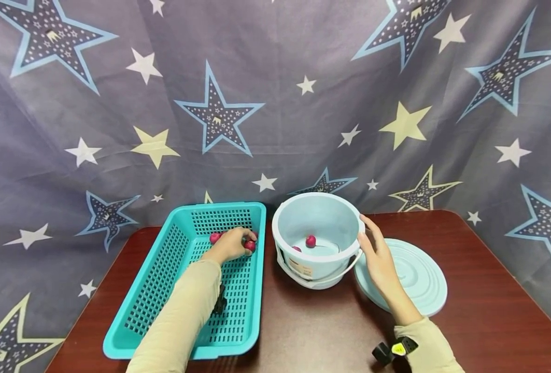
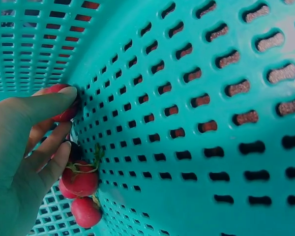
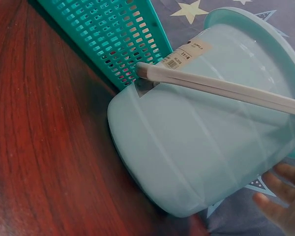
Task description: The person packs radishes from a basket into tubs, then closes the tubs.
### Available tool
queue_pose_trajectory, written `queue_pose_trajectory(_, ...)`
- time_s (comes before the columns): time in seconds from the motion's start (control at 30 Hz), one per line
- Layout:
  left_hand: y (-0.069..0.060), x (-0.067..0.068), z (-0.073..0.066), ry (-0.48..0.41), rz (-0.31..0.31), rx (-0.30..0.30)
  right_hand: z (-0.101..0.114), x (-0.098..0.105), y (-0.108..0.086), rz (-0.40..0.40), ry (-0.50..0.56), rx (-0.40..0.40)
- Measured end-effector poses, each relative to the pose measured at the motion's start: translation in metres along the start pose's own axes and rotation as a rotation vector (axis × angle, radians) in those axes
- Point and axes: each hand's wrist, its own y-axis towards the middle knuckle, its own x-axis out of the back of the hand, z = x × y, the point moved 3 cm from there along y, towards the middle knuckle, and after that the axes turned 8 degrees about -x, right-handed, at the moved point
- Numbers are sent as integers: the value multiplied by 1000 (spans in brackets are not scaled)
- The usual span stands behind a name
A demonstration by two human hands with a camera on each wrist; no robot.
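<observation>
Inside the teal basket [image 1: 255,321], my left hand [image 1: 230,244] pinches a red radish [image 1: 249,245] between thumb and fingers. The left wrist view has this hand [image 2: 24,142] with its radish [image 2: 66,114] against the perforated wall; more radishes [image 2: 86,212] lie just below. Another radish [image 1: 215,238] shows left of the hand in the head view. My right hand [image 1: 381,261] rests at the right rim of a pale blue bucket [image 1: 319,267], fingers extended. Two radishes are visible in the bucket, one [image 1: 310,241] near its middle. In the right wrist view, the fingers [image 3: 280,189] are beside the bucket [image 3: 187,142].
A round pale lid [image 1: 422,277] lies flat on the dark red table [image 1: 485,290], right of the bucket and partly behind my right forearm. The bucket's handle [image 3: 221,88] hangs down at its front. Behind the table hangs a grey curtain [image 1: 275,103] with stars.
</observation>
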Motion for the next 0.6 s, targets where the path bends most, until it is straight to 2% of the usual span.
queue_pose_trajectory(0.3,-2,8,1,43,-37,-41,0,-1,0,-2,2,7)
queue_pose_trajectory(0.4,-4,12,0,88,-46,-39,0,0,0,-5,-3,5)
queue_pose_trajectory(0.6,-10,25,-5,195,-49,-81,0,0,0,-1,-5,0)
